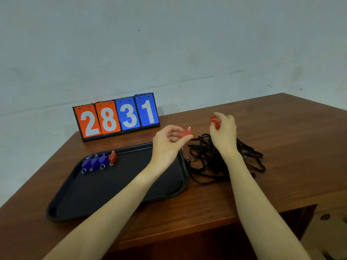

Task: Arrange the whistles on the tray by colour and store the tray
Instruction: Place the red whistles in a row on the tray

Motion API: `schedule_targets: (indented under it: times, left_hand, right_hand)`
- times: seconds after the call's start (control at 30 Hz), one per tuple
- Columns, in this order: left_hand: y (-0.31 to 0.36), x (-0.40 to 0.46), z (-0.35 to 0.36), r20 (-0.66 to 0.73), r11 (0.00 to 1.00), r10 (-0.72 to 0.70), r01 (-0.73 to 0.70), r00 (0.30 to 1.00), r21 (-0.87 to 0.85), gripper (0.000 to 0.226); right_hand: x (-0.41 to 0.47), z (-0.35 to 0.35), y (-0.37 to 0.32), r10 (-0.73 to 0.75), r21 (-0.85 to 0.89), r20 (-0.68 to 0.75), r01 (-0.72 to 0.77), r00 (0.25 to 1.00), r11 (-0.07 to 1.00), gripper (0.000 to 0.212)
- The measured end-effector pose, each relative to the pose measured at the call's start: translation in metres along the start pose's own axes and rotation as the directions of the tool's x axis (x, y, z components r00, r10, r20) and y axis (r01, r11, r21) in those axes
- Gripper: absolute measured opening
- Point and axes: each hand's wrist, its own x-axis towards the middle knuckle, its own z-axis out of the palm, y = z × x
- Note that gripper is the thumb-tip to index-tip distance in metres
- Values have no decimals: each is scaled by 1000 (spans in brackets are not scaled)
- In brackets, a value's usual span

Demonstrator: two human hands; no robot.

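A black tray (97, 192) lies on the wooden table. Along its far left rim stand three blue whistles (94, 161) in a row, with one red whistle (113, 157) beside them on the right. My left hand (167, 141) hovers over the tray's right rim and pinches a red whistle (186, 133) between thumb and fingers. My right hand (224, 131) is raised above a pile of black lanyards (210, 162) and grips another red whistle (214, 122).
A flip scoreboard (116, 116) reading 2831 stands behind the tray against the pale wall. The table's (291, 151) edge runs along the right and front. A dark opening shows under the tabletop at the lower right.
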Motion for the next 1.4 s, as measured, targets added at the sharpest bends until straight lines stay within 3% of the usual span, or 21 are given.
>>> schedule_targets:
  times: [0.07, 0.17, 0.27, 0.4, 0.57, 0.67, 0.83, 1.03, 1.4]
  left_hand:
    - [-5, -1, -11, -31, 996, -11, 14, 999, 91, 29]
    - [-24, -6, -41, -64, 943, -89, 105, 994, 317, 27]
    - [-44, -17, -73, -99, 827, -173, 199, 980, 526, 28]
    - [-51, -30, -100, -103, 651, -189, 204, 976, 731, 28]
    - [-62, -27, -122, -180, 622, -124, 218, 976, 752, 28]
    - [-69, -14, -133, -214, 608, -106, 234, 971, 759, 24]
    - [-84, 12, -136, -238, 532, -61, 233, 969, 814, 28]
    - [-97, 26, -137, -216, 381, -90, 234, 972, 894, 37]
    - [-102, 22, -148, -133, 354, -94, 158, 987, 922, 46]
  right_hand:
    - [-2, 5, -4, -73, 76, 99, 66, 992, 995, 40]
    - [-11, 15, -10, -174, 57, 250, 165, 952, 985, 40]
    - [-20, 24, -18, -254, 82, 333, 240, 908, 967, 37]
    - [-37, 40, -37, -322, 218, 373, 255, 870, 942, 29]
    - [-54, 60, -69, -381, 243, 425, 302, 821, 922, 29]
    - [-51, 69, -84, -393, 228, 388, 326, 834, 917, 28]
    - [-42, 93, -99, -244, 212, 316, 183, 917, 960, 25]
    - [-39, 115, -100, -124, 221, 318, 54, 940, 974, 25]
    - [-48, 120, -93, -109, 225, 377, 23, 920, 974, 26]
